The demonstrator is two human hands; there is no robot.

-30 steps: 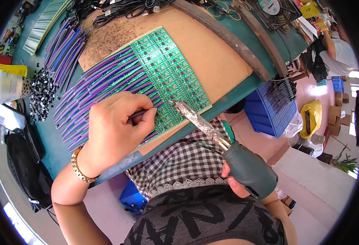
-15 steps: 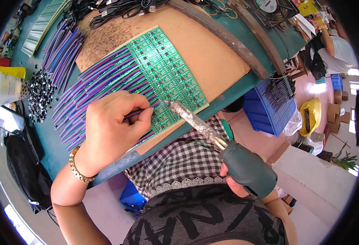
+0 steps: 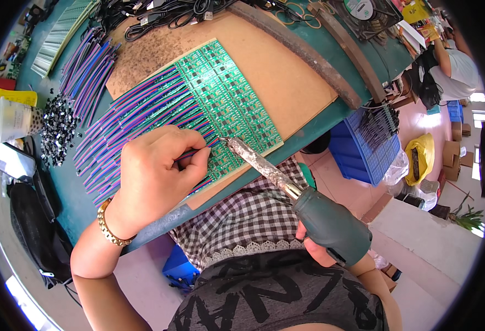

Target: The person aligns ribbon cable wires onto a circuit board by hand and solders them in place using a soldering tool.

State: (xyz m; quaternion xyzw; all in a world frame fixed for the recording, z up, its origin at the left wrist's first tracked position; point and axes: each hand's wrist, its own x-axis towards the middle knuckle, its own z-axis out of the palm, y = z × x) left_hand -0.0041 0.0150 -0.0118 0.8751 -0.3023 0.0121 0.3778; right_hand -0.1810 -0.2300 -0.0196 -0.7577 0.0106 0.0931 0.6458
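Note:
My left hand point(image 3: 157, 168) is closed in a pinch over the near side of a green circuit board panel point(image 3: 234, 91). Between its thumb and forefinger are thin coloured wires, mostly hidden by the fingers. Many blue, red and black wires point(image 3: 146, 107) run leftward from the panel in rows. In my right hand point(image 3: 315, 248) is a soldering iron point(image 3: 333, 226) with a dark green handle and a crusted metal barrel. Its tip meets the panel just right of my left fingertips, where the wire ends lie. Most of the right-hand fingers are behind the handle.
Brown board point(image 3: 286, 94) lies under the panel. Left are a loose wire bundle point(image 3: 90, 71), small black connectors point(image 3: 57, 129), a lidded cup point(image 3: 13, 121) and a phone point(image 3: 15, 161). Dark metal bars point(image 3: 297, 52) and black cables point(image 3: 170, 14) lie beyond. A blue crate point(image 3: 358, 149) stands right.
The iron's handle has swung slightly left while its tip stays at the panel. My left hand keeps its pinch, shifted slightly right in view along with the panel.

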